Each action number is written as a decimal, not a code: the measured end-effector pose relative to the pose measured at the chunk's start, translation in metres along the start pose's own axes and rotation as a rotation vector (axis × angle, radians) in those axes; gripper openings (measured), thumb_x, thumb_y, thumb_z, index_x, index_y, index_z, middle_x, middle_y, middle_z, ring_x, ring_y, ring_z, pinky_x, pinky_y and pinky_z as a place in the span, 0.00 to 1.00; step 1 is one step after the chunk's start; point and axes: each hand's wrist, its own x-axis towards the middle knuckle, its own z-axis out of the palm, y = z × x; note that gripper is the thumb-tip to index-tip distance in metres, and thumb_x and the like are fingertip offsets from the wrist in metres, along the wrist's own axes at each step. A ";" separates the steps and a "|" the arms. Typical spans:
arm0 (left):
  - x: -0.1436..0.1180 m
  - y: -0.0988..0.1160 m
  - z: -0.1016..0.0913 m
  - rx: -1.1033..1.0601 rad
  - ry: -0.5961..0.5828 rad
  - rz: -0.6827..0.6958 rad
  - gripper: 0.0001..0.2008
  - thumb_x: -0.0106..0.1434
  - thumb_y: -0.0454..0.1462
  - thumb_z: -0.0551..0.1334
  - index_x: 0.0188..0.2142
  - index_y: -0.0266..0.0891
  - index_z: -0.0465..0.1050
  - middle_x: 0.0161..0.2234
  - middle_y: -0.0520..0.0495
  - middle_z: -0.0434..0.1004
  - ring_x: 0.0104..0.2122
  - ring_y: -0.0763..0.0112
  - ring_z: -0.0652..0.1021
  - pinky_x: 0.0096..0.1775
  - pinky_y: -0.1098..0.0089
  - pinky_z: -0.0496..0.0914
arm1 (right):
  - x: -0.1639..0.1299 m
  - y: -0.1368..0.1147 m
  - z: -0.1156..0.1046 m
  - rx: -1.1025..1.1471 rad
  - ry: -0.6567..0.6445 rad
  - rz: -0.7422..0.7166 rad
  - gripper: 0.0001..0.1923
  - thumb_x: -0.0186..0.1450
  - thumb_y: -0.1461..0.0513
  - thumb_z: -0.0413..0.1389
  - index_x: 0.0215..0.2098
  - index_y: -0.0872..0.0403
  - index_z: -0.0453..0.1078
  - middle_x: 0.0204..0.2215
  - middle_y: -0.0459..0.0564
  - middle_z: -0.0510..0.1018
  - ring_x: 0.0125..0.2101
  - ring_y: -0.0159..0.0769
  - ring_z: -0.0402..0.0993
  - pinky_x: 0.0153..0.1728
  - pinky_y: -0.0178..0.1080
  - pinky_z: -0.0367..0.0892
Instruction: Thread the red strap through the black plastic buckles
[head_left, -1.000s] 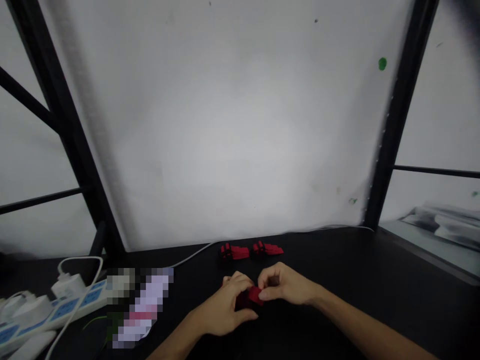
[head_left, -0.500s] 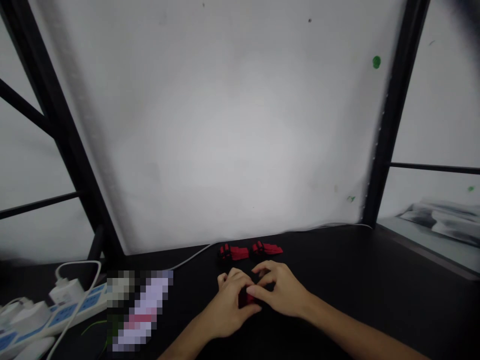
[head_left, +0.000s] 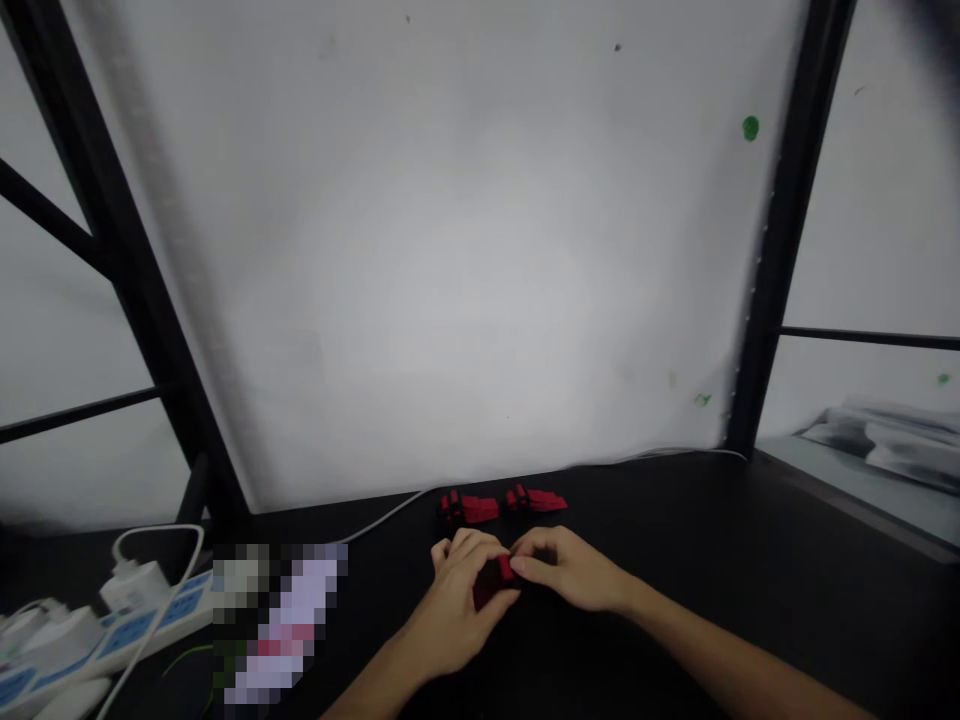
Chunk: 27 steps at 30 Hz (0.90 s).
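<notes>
Between my two hands is a red strap [head_left: 505, 571] with dark parts, mostly hidden by the fingers. My left hand [head_left: 456, 610] curls around its left side, thumb at the near edge and fingers over the far edge. At its right end, my right hand [head_left: 574, 570] pinches it between thumb and fingers. Just beyond the hands, two similar bundles lie side by side on the black table [head_left: 637, 560]: a left red strap with black buckles [head_left: 474, 509] and a right red strap with black buckles [head_left: 538, 499].
On the left stands a white power strip [head_left: 124, 640] with plugged-in chargers [head_left: 135, 585] and a looping cable. Beside it lies a pixelated pale object [head_left: 296, 610]. A thin white cable [head_left: 390, 515] runs along the wall [head_left: 480, 300]. Black frame posts [head_left: 787, 230] rise on both sides.
My right hand has shifted slightly right, and more of the red strap shows between the hands. My left hand keeps its hold. The two bundles beyond stay put.
</notes>
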 end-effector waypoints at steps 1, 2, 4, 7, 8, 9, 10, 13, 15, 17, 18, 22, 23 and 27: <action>0.000 0.000 -0.001 0.000 -0.003 0.008 0.11 0.63 0.37 0.64 0.45 0.46 0.69 0.45 0.47 0.75 0.47 0.58 0.70 0.50 0.57 0.57 | 0.000 0.001 -0.003 0.002 -0.025 -0.017 0.14 0.65 0.52 0.57 0.32 0.54 0.75 0.39 0.50 0.80 0.40 0.39 0.75 0.43 0.39 0.67; 0.000 -0.001 -0.003 0.000 -0.012 0.016 0.11 0.63 0.37 0.64 0.45 0.46 0.69 0.45 0.47 0.75 0.47 0.58 0.70 0.50 0.57 0.57 | 0.001 0.002 -0.007 -0.004 -0.045 -0.027 0.14 0.64 0.52 0.58 0.30 0.55 0.75 0.41 0.50 0.79 0.40 0.39 0.74 0.43 0.39 0.66; 0.000 -0.004 -0.005 -0.001 -0.032 0.024 0.12 0.63 0.36 0.64 0.45 0.45 0.69 0.45 0.47 0.74 0.47 0.58 0.70 0.50 0.57 0.57 | 0.002 0.004 -0.015 -0.039 -0.088 -0.021 0.14 0.63 0.53 0.59 0.28 0.55 0.73 0.44 0.51 0.77 0.40 0.37 0.73 0.41 0.38 0.66; -0.001 -0.009 -0.008 0.010 -0.090 0.027 0.13 0.63 0.36 0.64 0.46 0.46 0.69 0.45 0.47 0.74 0.47 0.59 0.70 0.51 0.57 0.56 | 0.002 0.006 -0.024 -0.144 -0.101 0.009 0.15 0.62 0.53 0.60 0.25 0.55 0.73 0.43 0.50 0.75 0.37 0.36 0.72 0.39 0.37 0.66; -0.001 -0.010 -0.009 0.018 -0.112 0.025 0.13 0.63 0.36 0.64 0.47 0.46 0.69 0.46 0.48 0.73 0.48 0.59 0.69 0.52 0.57 0.56 | 0.002 0.007 -0.026 -0.179 -0.090 0.016 0.15 0.61 0.53 0.60 0.24 0.55 0.73 0.42 0.50 0.75 0.36 0.36 0.72 0.38 0.37 0.65; -0.001 -0.010 -0.010 0.025 -0.135 0.018 0.16 0.62 0.36 0.65 0.49 0.46 0.68 0.47 0.47 0.72 0.49 0.58 0.69 0.52 0.56 0.56 | 0.001 0.008 -0.027 -0.214 -0.080 0.023 0.14 0.60 0.53 0.61 0.24 0.55 0.73 0.42 0.50 0.75 0.36 0.36 0.72 0.38 0.37 0.65; -0.002 -0.010 -0.012 0.034 -0.152 0.001 0.20 0.60 0.37 0.66 0.51 0.47 0.67 0.49 0.46 0.71 0.50 0.57 0.68 0.53 0.56 0.56 | 0.001 0.009 -0.028 -0.247 -0.073 0.033 0.14 0.58 0.53 0.62 0.23 0.55 0.74 0.41 0.50 0.76 0.35 0.35 0.72 0.37 0.37 0.65; -0.003 -0.006 -0.023 0.053 -0.234 -0.092 0.30 0.50 0.42 0.74 0.52 0.46 0.68 0.50 0.44 0.69 0.50 0.52 0.66 0.53 0.52 0.57 | 0.000 0.014 -0.032 -0.352 -0.024 0.053 0.11 0.54 0.56 0.65 0.22 0.54 0.75 0.39 0.50 0.77 0.33 0.36 0.72 0.35 0.37 0.66; -0.004 -0.003 -0.032 0.051 -0.382 -0.124 0.29 0.42 0.46 0.77 0.44 0.45 0.73 0.45 0.47 0.70 0.48 0.51 0.67 0.55 0.45 0.54 | 0.001 0.021 -0.039 -0.423 0.018 0.066 0.09 0.52 0.57 0.66 0.21 0.54 0.76 0.36 0.50 0.77 0.33 0.38 0.72 0.35 0.37 0.66; -0.006 -0.001 -0.039 0.036 -0.536 -0.122 0.30 0.36 0.49 0.78 0.40 0.48 0.77 0.43 0.48 0.69 0.47 0.50 0.68 0.56 0.40 0.49 | 0.001 0.031 -0.049 -0.474 0.047 0.087 0.07 0.51 0.59 0.67 0.20 0.53 0.76 0.33 0.50 0.77 0.32 0.38 0.72 0.34 0.38 0.66; -0.006 -0.001 -0.041 0.026 -0.591 -0.119 0.31 0.34 0.50 0.79 0.39 0.50 0.79 0.43 0.49 0.68 0.47 0.50 0.68 0.56 0.39 0.49 | 0.001 0.036 -0.055 -0.492 0.057 0.103 0.06 0.50 0.59 0.67 0.21 0.53 0.77 0.32 0.50 0.77 0.32 0.38 0.71 0.34 0.38 0.65; -0.006 -0.004 -0.039 -0.036 -0.656 -0.092 0.23 0.38 0.55 0.75 0.35 0.55 0.82 0.41 0.50 0.68 0.46 0.53 0.69 0.56 0.43 0.53 | 0.000 0.049 -0.076 -0.561 0.111 0.161 0.04 0.52 0.61 0.66 0.26 0.53 0.78 0.33 0.52 0.76 0.36 0.43 0.71 0.39 0.43 0.64; -0.005 -0.006 -0.038 -0.048 -0.639 -0.086 0.21 0.39 0.56 0.75 0.33 0.54 0.82 0.40 0.51 0.68 0.45 0.54 0.69 0.56 0.43 0.53 | -0.001 0.049 -0.079 -0.579 0.126 0.174 0.04 0.52 0.62 0.66 0.27 0.53 0.78 0.34 0.52 0.76 0.38 0.45 0.70 0.41 0.45 0.63; -0.003 -0.021 -0.038 -0.001 -0.511 -0.120 0.18 0.47 0.51 0.74 0.39 0.54 0.81 0.41 0.50 0.70 0.46 0.55 0.70 0.57 0.41 0.50 | 0.001 0.033 -0.076 -0.623 0.188 0.150 0.02 0.58 0.63 0.60 0.31 0.52 0.76 0.40 0.52 0.75 0.42 0.46 0.68 0.46 0.48 0.61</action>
